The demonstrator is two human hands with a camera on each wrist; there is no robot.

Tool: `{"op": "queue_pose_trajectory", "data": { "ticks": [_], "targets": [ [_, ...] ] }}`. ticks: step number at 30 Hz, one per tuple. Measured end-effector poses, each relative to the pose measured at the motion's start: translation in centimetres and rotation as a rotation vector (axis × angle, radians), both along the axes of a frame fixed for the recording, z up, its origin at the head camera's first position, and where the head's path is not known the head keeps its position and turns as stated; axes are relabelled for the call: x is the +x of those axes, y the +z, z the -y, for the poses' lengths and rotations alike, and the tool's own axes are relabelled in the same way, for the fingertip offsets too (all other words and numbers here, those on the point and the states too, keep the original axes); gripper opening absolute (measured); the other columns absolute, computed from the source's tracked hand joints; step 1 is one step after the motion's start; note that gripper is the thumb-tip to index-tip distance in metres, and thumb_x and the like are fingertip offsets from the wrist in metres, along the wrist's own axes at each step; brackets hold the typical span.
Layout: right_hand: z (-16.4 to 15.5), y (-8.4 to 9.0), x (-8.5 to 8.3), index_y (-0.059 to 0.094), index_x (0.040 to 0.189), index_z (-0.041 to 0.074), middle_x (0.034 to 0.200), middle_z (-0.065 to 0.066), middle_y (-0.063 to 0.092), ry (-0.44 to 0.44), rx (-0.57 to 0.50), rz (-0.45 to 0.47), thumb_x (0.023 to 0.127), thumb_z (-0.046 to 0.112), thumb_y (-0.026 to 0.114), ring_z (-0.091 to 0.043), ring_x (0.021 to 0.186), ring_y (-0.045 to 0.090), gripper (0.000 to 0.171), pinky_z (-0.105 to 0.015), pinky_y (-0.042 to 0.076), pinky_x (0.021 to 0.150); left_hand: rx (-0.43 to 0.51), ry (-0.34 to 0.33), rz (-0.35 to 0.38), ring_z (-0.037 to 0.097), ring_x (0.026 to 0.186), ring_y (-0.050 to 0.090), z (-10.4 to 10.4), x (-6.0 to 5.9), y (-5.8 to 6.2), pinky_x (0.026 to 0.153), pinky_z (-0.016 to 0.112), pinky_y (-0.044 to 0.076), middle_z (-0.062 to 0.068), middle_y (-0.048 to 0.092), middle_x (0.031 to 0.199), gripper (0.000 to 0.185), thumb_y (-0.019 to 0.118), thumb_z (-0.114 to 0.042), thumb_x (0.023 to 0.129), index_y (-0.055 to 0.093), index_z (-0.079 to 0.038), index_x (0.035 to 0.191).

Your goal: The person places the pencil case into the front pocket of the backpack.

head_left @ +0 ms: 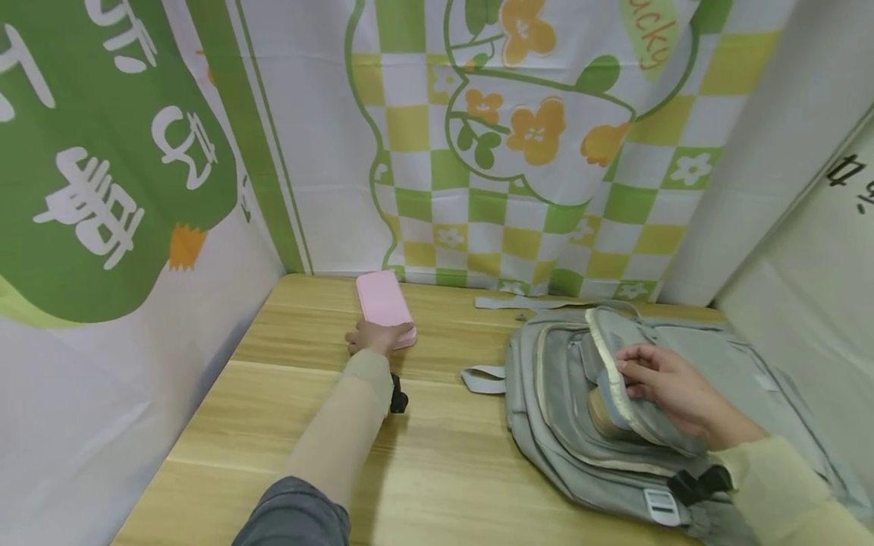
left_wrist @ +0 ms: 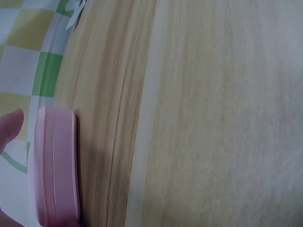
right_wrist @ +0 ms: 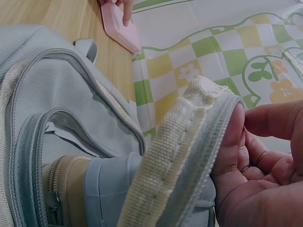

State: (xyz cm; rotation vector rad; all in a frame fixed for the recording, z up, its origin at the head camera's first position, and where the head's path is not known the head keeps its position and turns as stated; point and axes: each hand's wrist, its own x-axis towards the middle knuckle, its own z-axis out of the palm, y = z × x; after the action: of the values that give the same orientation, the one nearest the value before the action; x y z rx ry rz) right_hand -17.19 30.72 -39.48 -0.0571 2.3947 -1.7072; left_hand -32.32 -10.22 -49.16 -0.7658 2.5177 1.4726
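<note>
A pink oblong case lies on the wooden table toward the back. My left hand is at its near end, thumb reaching across the top; the left wrist view shows a fingertip raised beside the case's edge. On the right a grey backpack lies flat with its front pocket unzipped. With thumb and fingers my right hand pinches the zippered edge of the pocket flap, holding it up. Inside the pocket sit a tan zipped item and a blue-grey item, both partly hidden by the flap.
A grey strap stretches along the table's back edge, and a small loop sticks out from the bag's left side. Behind the table hangs a checked, flowered curtain. Bare wood shows between the arms.
</note>
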Motion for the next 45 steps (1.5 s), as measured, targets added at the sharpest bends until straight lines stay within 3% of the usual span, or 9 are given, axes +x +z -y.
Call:
{"op": "queue_pose_trajectory", "data": {
  "ticks": [10,15,19,25,30,35,41,45],
  "targets": [
    [0.6,-0.1,-0.5,0.049,0.119,-0.012,0.101,-0.003,0.057,0.018,-0.008,0.014,0.109,0.002,0.045,-0.01,0.081,0.058,0.018,-0.025,0.055,0.069,-0.044,-0.06,0.013,0.052,0.137,0.027,1.3,-0.1,-0.7,0.113,0.061,0.033,0.037,0.023,0.147,0.1,0.083,-0.04,0.085,0.029,0.007,0.154],
    [0.2,-0.3,-0.4,0.052,0.117,-0.011,0.101,-0.002,0.058,0.012,-0.015,0.013,0.109,0.001,0.045,-0.009,0.081,0.059,0.016,-0.025,0.055,0.069,-0.064,-0.054,-0.008,0.052,0.136,0.031,1.1,-0.1,-1.2,0.112,0.061,0.034,0.037,0.028,0.146,0.097,0.083,-0.037,0.086,0.029,0.006,0.155],
    [-0.2,-0.6,-0.3,0.054,0.113,-0.008,0.098,-0.002,0.059,0.014,-0.036,0.005,0.109,-0.001,0.045,-0.009,0.081,0.059,0.013,-0.024,0.055,0.068,-0.041,-0.039,-0.067,0.054,0.135,0.033,0.5,-0.2,-1.6,0.11,0.062,0.036,0.038,0.032,0.145,0.098,0.083,-0.033,0.085,0.027,0.002,0.157],
    [-0.2,-1.0,-0.1,0.056,0.112,-0.007,0.097,-0.002,0.06,0.028,-0.048,0.027,0.108,-0.001,0.046,-0.01,0.082,0.059,0.012,-0.024,0.055,0.068,0.022,0.033,-0.129,0.052,0.13,0.039,0.6,0.5,-2.0,0.105,0.059,0.041,0.035,0.039,0.138,0.088,0.085,-0.019,0.083,0.035,0.005,0.151],
    [-0.2,-1.1,-0.1,0.057,0.112,-0.005,0.096,0.0,0.06,0.009,-0.044,0.03,0.108,0.0,0.047,-0.009,0.082,0.06,0.012,-0.024,0.055,0.067,0.124,0.062,-0.205,0.051,0.13,0.035,0.8,0.8,-2.3,0.107,0.058,0.037,0.034,0.039,0.138,0.076,0.081,-0.006,0.081,0.043,0.007,0.146],
    [-0.3,-1.0,-0.1,0.058,0.111,-0.004,0.096,0.0,0.062,0.009,-0.053,0.03,0.108,0.0,0.048,-0.01,0.082,0.06,0.011,-0.024,0.055,0.067,0.258,0.09,-0.239,0.048,0.139,0.035,1.4,1.0,-2.4,0.115,0.053,0.037,0.034,0.036,0.15,0.077,0.068,0.003,0.085,0.034,0.007,0.154],
    [-0.2,-0.8,-0.2,0.056,0.113,-0.007,0.097,0.0,0.061,0.014,-0.025,0.029,0.109,0.001,0.046,-0.01,0.083,0.06,0.013,-0.025,0.055,0.068,0.466,0.17,-0.251,0.045,0.146,0.031,2.5,1.6,-1.9,0.119,0.05,0.033,0.032,0.024,0.161,0.085,0.067,0.0,0.092,0.016,0.007,0.159],
    [-0.2,-0.7,-0.2,0.056,0.112,-0.006,0.096,-0.001,0.061,0.019,-0.033,0.022,0.108,0.0,0.047,-0.01,0.082,0.06,0.012,-0.024,0.055,0.068,0.537,0.228,-0.278,0.044,0.142,0.035,3.0,1.7,-1.7,0.117,0.05,0.034,0.033,0.03,0.156,0.075,0.067,-0.002,0.093,0.024,0.011,0.154]
  ]
}}
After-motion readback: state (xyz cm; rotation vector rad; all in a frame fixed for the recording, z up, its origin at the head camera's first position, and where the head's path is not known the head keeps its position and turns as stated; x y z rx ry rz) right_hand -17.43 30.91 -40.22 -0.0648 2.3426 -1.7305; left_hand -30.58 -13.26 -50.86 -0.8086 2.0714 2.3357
